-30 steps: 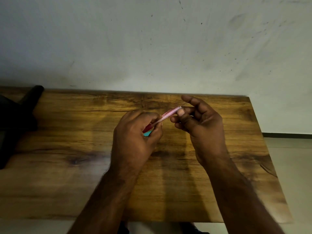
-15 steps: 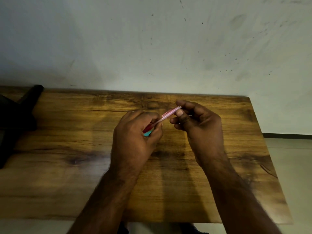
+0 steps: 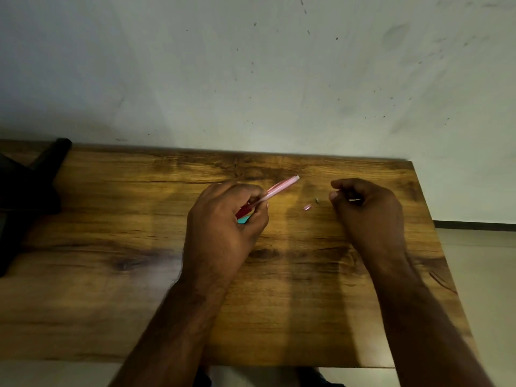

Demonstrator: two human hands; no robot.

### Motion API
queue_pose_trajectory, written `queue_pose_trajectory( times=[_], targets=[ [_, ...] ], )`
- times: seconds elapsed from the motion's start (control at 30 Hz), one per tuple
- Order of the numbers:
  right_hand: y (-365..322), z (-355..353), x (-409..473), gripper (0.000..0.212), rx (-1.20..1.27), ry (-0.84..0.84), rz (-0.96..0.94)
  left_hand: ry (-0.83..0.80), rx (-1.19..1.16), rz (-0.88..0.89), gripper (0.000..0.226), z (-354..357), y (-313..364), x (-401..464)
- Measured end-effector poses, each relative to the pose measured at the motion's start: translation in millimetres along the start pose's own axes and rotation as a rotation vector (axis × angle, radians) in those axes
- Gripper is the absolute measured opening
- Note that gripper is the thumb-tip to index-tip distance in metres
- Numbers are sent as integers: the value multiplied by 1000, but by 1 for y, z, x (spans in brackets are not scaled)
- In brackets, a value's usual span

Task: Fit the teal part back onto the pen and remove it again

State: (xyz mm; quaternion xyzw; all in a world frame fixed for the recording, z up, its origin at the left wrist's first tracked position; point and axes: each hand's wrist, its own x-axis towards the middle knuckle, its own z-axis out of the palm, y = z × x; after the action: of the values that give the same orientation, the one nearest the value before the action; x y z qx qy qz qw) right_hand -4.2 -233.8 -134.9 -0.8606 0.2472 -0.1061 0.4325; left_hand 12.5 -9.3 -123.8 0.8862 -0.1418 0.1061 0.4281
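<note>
over the wooden table (image 3: 307, 303), left hand (image 3: 223, 233) fingers (image 3: 258, 192) grip the pink pen (image 3: 280, 188).

Left hand (image 3: 226, 227): you grip a pink pen barrel (image 3: 279, 189) between thumb and fingers, its open end pointing to 2 o'clock; a red and a teal part show inside your fist.
Right hand (image 3: 365, 210): at 3 o'clock from the left hand, well apart, fingers curled, pinching something thin and pale that is too small to tell.
Between your hands: a small pink piece (image 3: 307, 207) and a tiny dark bit (image 3: 317, 200) lie on the bench (image 3: 111, 303).
Bench, 9 o'clock edge: a black object (image 3: 25, 191).
</note>
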Motion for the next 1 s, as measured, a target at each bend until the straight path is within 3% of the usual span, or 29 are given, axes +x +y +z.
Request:
queue_pose_trajectory(
  times=[0.37, 0.57, 0.8, 0.87, 1.0],
  targets=[
    [-1, 21, -9, 25, -317, -28, -82, 5, -16, 9, 21, 3, -2, 0],
    [-3, 27, -9, 24, -318, -6, -87, -1, 0, 26, 19, 3, -1, -1],
    [-3, 28, -9, 9, -335, -11, -90, -20, 1, 14, 21, 2, 0, -2],
    [-4, 27, -7, 7, -155, 9, -51, -27, 2, 12, 21, 2, 1, -1],
    [-19, 21, -4, 8, 665, -131, 156, -33, 7, 2, 22, 2, 2, -1]
  ],
)
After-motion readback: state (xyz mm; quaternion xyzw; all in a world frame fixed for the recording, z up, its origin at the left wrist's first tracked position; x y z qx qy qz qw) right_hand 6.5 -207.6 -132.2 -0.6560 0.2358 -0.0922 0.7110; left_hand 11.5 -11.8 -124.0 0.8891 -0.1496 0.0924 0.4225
